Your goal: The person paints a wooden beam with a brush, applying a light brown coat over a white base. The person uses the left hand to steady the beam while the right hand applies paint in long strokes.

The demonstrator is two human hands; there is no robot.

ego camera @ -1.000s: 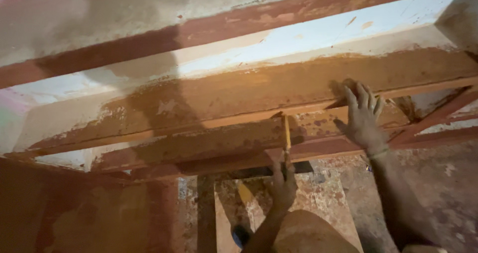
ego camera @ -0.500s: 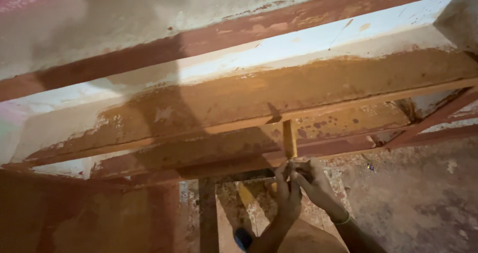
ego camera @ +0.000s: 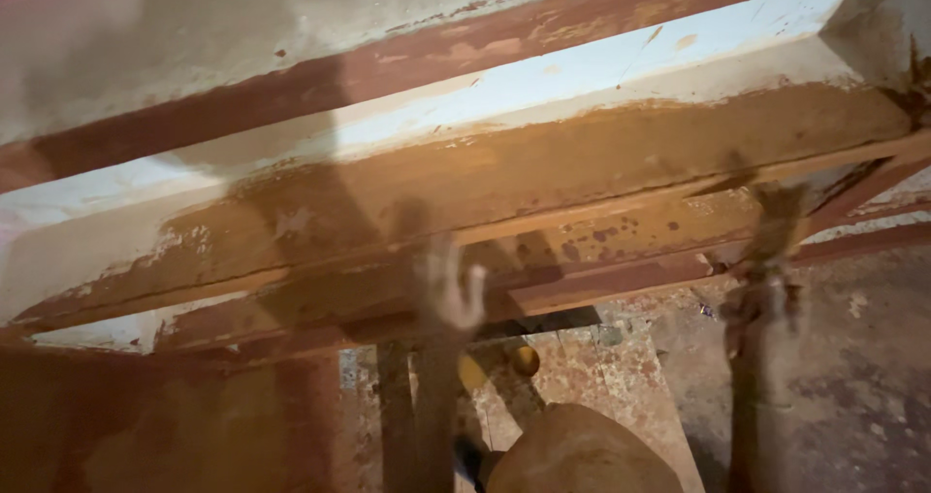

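While both arms blurred with motion, the left hand point(ego camera: 448, 285) was raised against the rust-brown wooden beam point(ego camera: 543, 178), fingers loosely curled, grip unclear. The right hand point(ego camera: 766, 260) reached the same beam further right, well apart; finger state couldn't be told. Beam ran directly above both hands.

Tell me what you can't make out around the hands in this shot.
Head view only:
- Left hand: motion-blurred; grip and contents unreadable.
- Right hand: blurred streak; fingers indistinct.
- Wooden frame: ends cut off by picture edges.
- Floor: dim, partly hidden by the rounded tan shape at the bottom edge.
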